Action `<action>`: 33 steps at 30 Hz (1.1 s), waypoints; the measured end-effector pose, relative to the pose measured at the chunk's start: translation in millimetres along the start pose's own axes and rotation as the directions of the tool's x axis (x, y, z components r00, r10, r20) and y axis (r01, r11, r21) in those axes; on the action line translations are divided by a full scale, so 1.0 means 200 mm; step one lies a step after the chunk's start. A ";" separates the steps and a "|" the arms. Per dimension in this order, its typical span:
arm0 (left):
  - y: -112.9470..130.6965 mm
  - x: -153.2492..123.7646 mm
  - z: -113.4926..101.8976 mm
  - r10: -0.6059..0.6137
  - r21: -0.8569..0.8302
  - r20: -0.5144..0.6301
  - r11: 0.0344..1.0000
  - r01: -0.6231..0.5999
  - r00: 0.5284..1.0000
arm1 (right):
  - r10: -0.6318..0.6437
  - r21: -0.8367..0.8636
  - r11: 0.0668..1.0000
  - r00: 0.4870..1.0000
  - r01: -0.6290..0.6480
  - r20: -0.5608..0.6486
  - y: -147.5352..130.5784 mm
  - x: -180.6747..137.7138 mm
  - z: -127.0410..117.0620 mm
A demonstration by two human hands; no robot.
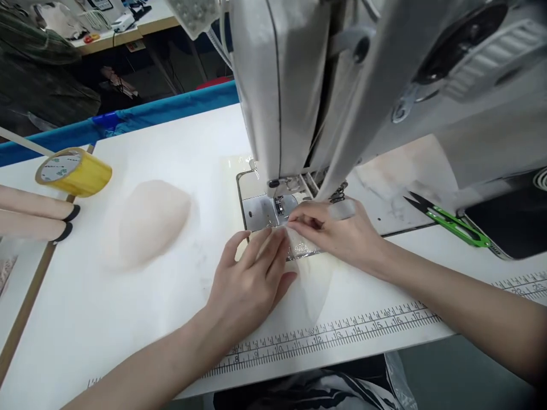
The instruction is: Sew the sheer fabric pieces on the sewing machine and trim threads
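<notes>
A thin, see-through piece of white fabric (314,287) lies in front of the sewing machine (277,91), its edge near the presser foot (280,208). My left hand (250,276) rests on it palm down, fingers stretched toward the needle plate (258,210). Just right of the foot, my right hand (342,228) pinches the fabric's edge between thumb and forefinger. It wears a wide grey band on one finger. The fingertips of both hands almost meet. Fabric under my left palm is hidden.
A pale pink fabric piece (156,219) lies left on the white table (171,319). Beyond it stands a yellow tape roll (79,171). Green thread snips (457,225) and more sheer fabric (410,165) lie right. A printed ruler (337,336) runs along the front edge.
</notes>
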State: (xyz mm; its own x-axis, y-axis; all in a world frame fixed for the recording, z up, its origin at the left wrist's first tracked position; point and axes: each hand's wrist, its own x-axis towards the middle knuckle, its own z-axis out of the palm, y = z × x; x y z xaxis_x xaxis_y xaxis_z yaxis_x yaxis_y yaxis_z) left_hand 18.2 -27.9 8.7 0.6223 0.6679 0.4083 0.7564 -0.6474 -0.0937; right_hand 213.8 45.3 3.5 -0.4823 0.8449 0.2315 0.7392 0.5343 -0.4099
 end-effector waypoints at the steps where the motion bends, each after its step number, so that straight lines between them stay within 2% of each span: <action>1: -0.01 0.00 0.00 0.001 -0.009 0.002 1.000 -0.001 1.000 | -0.026 -0.094 0.995 0.999 0.023 -0.029 0.01 -0.01 -0.01; 4: -0.02 0.01 0.01 -0.002 -0.037 -0.004 0.999 0.002 1.000 | -0.211 -0.339 0.926 0.973 0.169 -0.090 0.01 -0.04 -0.04; 6: -0.03 0.01 0.01 -0.008 -0.045 0.001 0.999 0.008 1.000 | -0.332 -0.396 0.877 0.939 0.273 -0.087 0.00 -0.06 -0.04; 8: -0.04 0.02 0.01 -0.012 -0.046 0.004 0.999 0.012 1.000 | -0.398 -0.423 0.844 0.914 0.329 -0.082 -0.01 -0.07 -0.04; 16: -0.06 0.02 0.03 -0.025 -0.029 0.008 0.999 0.026 1.000 | -0.400 -0.508 0.799 0.915 0.323 -0.047 0.00 -0.08 0.00; 22: -0.07 0.03 0.05 -0.036 -0.019 -0.004 0.999 0.036 0.999 | -0.415 -0.552 0.773 0.907 0.311 -0.070 0.01 -0.06 0.00; 33: -0.07 0.04 0.07 -0.059 -0.002 -0.020 0.998 0.059 0.998 | -0.383 -0.564 0.773 0.922 0.291 -0.049 0.02 -0.06 0.01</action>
State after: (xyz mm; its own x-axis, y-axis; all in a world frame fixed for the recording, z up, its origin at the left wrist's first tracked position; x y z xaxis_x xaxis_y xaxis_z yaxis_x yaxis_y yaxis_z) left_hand 15.4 -8.8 1.1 0.5726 0.6973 0.4311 0.7911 -0.6079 -0.0675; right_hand 221.8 38.1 -2.9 -0.7052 0.5757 0.4138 0.6959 0.6738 0.2484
